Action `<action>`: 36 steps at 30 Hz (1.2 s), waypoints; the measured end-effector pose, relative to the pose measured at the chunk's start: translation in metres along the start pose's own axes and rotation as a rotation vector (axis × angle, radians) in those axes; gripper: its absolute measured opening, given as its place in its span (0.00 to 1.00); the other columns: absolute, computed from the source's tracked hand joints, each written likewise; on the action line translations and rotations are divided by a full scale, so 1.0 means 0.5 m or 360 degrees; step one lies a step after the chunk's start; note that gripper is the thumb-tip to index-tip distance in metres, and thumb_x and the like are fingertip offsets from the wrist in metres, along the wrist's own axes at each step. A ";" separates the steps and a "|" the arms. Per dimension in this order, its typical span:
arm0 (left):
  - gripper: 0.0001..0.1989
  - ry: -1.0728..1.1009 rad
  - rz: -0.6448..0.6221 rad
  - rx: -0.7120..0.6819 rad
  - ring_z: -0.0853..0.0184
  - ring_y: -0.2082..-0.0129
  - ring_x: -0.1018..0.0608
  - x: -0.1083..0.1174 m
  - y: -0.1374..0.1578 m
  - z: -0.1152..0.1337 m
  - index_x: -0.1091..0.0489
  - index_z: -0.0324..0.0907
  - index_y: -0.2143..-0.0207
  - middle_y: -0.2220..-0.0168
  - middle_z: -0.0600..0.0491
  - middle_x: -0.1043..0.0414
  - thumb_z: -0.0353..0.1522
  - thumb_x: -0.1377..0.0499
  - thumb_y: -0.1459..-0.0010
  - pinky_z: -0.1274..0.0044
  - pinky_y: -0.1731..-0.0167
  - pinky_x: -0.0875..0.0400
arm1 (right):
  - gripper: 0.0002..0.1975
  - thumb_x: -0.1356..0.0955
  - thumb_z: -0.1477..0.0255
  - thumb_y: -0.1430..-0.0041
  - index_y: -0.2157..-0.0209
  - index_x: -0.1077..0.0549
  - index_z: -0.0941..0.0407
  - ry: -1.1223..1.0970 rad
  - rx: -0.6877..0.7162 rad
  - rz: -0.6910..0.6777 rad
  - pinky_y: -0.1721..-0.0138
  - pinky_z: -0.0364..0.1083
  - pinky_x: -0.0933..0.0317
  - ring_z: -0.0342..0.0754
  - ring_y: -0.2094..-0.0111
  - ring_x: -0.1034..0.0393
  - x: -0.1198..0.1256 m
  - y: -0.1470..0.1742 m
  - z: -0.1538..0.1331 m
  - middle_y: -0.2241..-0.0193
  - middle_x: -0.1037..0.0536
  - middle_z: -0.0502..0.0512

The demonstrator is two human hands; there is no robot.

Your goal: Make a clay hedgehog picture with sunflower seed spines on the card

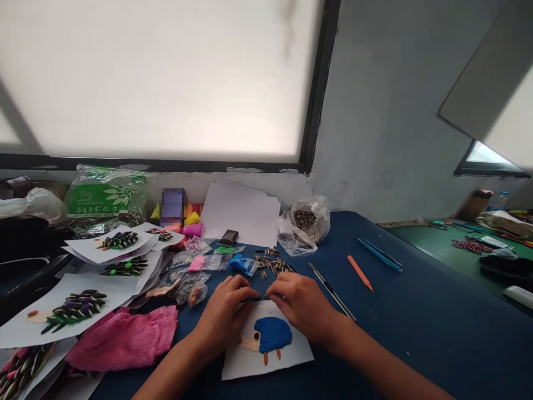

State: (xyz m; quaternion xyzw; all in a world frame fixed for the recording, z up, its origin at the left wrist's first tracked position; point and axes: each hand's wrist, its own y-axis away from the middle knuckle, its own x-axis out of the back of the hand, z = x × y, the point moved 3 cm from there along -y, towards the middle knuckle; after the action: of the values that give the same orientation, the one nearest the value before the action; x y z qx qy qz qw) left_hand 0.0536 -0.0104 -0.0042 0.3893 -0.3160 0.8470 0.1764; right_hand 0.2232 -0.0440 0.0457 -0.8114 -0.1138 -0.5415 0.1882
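A white paper card [287,360] lies on the blue table in front of me. On it is a hedgehog-like clay figure with a blue body [273,334], a pale snout, a dark eye and two orange-brown legs. My left hand [227,305] rests over the card's upper left edge, thumb and fingers drawn together. Over the upper right edge my right hand [297,297] is closed, fingertips pinched near the left fingertips. Whatever either pinch holds is too small to make out. Striped sunflower seeds [275,262] lie scattered just beyond the hands.
Finished seed-covered cards [112,294] are stacked at left beside a pink cloth [129,339]. Bagged clay [244,264], blank white paper [241,211] and a bag of seeds [306,219] stand behind. Metal tweezers [331,290], an orange pen-shaped tool [360,273] and blue tweezers [380,254] lie right.
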 end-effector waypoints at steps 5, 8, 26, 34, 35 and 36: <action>0.11 0.0009 -0.0021 0.0025 0.60 0.60 0.27 0.001 -0.002 0.002 0.24 0.45 0.62 0.61 0.49 0.28 0.27 0.46 0.40 0.69 0.61 0.31 | 0.06 0.34 0.77 0.38 0.66 0.23 0.56 0.0112 -0.0241 0.0100 0.64 0.41 0.40 0.45 0.65 0.29 -0.007 -0.019 0.037 0.66 0.23 0.53; 0.10 -0.0003 0.0000 0.0025 0.60 0.61 0.27 0.002 -0.003 0.003 0.24 0.45 0.63 0.62 0.49 0.28 0.28 0.46 0.40 0.69 0.61 0.31 | 0.10 0.36 0.79 0.36 0.59 0.24 0.55 0.0150 -0.0248 0.0128 0.61 0.41 0.40 0.45 0.60 0.29 -0.014 -0.038 0.041 0.60 0.23 0.54; 0.10 0.0003 -0.0039 0.0007 0.60 0.61 0.27 -0.002 -0.007 -0.002 0.24 0.43 0.62 0.62 0.49 0.29 0.26 0.45 0.40 0.69 0.61 0.32 | 0.05 0.35 0.79 0.37 0.64 0.27 0.57 0.0098 -0.0208 0.0070 0.62 0.44 0.41 0.48 0.61 0.31 -0.030 -0.072 0.026 0.64 0.24 0.55; 0.10 0.0018 -0.0049 0.0008 0.60 0.60 0.27 -0.002 -0.006 -0.005 0.24 0.44 0.61 0.62 0.50 0.29 0.26 0.44 0.40 0.69 0.60 0.33 | 0.07 0.33 0.81 0.42 0.68 0.23 0.57 -0.0477 -0.0090 -0.0050 0.68 0.38 0.39 0.42 0.69 0.30 -0.002 0.000 0.004 0.68 0.23 0.50; 0.10 0.0019 -0.0047 0.0005 0.60 0.60 0.28 -0.003 -0.006 -0.005 0.24 0.44 0.61 0.62 0.50 0.29 0.26 0.44 0.40 0.69 0.60 0.33 | 0.08 0.32 0.82 0.43 0.68 0.22 0.57 -0.0532 -0.0081 -0.0068 0.68 0.38 0.39 0.42 0.69 0.31 -0.007 0.004 -0.001 0.68 0.24 0.51; 0.09 0.0021 -0.0044 0.0003 0.60 0.61 0.28 -0.003 -0.006 -0.005 0.24 0.44 0.61 0.62 0.50 0.29 0.26 0.43 0.41 0.69 0.61 0.33 | 0.08 0.32 0.82 0.44 0.68 0.21 0.57 -0.0561 -0.0070 -0.0083 0.68 0.39 0.39 0.42 0.70 0.31 -0.014 0.007 -0.004 0.68 0.24 0.51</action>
State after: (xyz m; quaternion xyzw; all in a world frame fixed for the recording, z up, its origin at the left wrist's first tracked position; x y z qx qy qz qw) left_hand 0.0547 -0.0063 -0.0053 0.3883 -0.3087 0.8473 0.1899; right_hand 0.2202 -0.0478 0.0395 -0.8944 -0.1543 -0.3980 0.1334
